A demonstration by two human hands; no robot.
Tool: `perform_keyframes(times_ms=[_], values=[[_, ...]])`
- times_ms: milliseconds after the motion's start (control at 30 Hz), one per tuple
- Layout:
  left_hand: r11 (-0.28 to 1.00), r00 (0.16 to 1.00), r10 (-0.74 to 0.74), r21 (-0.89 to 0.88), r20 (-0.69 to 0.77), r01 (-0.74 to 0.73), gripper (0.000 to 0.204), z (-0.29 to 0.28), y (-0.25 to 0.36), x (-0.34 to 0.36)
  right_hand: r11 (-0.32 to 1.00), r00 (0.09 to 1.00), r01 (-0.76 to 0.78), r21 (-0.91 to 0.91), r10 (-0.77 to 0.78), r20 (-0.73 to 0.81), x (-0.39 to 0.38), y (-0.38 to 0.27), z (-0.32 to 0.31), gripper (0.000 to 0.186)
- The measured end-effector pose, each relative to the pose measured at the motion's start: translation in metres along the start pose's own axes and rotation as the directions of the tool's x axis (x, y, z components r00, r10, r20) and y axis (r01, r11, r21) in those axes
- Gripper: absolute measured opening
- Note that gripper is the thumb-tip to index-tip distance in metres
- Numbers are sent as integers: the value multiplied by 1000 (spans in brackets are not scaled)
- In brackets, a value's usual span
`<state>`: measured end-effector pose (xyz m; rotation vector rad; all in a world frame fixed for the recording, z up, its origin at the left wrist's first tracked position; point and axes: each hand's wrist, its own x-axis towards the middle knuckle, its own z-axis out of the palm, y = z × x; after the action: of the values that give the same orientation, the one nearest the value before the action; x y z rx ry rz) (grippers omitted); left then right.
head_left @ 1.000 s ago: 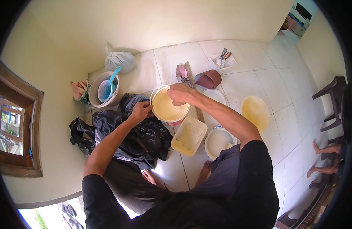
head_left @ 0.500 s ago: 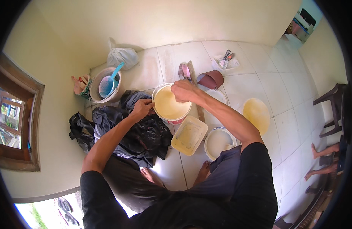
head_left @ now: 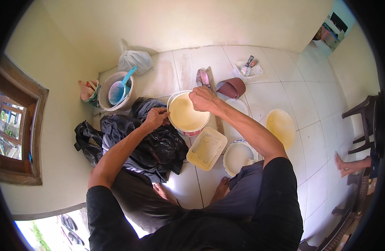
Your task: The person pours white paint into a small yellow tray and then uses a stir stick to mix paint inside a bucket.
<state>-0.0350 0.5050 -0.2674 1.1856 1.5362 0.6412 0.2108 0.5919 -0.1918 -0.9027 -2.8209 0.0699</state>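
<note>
One bucket (head_left: 192, 133) of cream mix (head_left: 187, 115) stands on the floor (head_left: 316, 146) ahead of the person's feet (head_left: 219, 191). The left hand (head_left: 158, 117) pinches its left rim between thumb and fingers. The right hand (head_left: 203, 99) curls into a fist over its right rim; whether it grips anything, I cannot tell. A yellowish tub (head_left: 219, 133) lies just beside the bucket, a white-filled pail (head_left: 226, 169) to the tub's right, black plastic (head_left: 169, 154) to its left.
</note>
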Motion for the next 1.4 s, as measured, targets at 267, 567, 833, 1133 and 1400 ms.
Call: perform_keyframes(times_ms=[267, 567, 833, 1133, 1400], values=[[999, 999, 29, -36, -46, -30, 26, 3, 0, 1, 929, 991, 74, 363, -109, 77, 5, -18, 6, 21], [998, 996, 61, -4, -65, -61, 24, 2, -3, 1, 999, 989, 23, 34, -28, 146, 6, 1, -7, 16], [998, 1000, 26, 52, 1, -26, 26, 4, 3, 7, 957, 994, 93, 273, -106, 34, 5, -15, 11, 24], [994, 1000, -25, 110, -7, 26, 30, -5, 3, -1, 997, 987, 47, -58, -37, 158, 9, -4, 4, 23], [997, 999, -37, 61, 3, 37, 30, -3, 8, 1, 966, 994, 77, 248, -93, 51, 8, -16, 16, 20]])
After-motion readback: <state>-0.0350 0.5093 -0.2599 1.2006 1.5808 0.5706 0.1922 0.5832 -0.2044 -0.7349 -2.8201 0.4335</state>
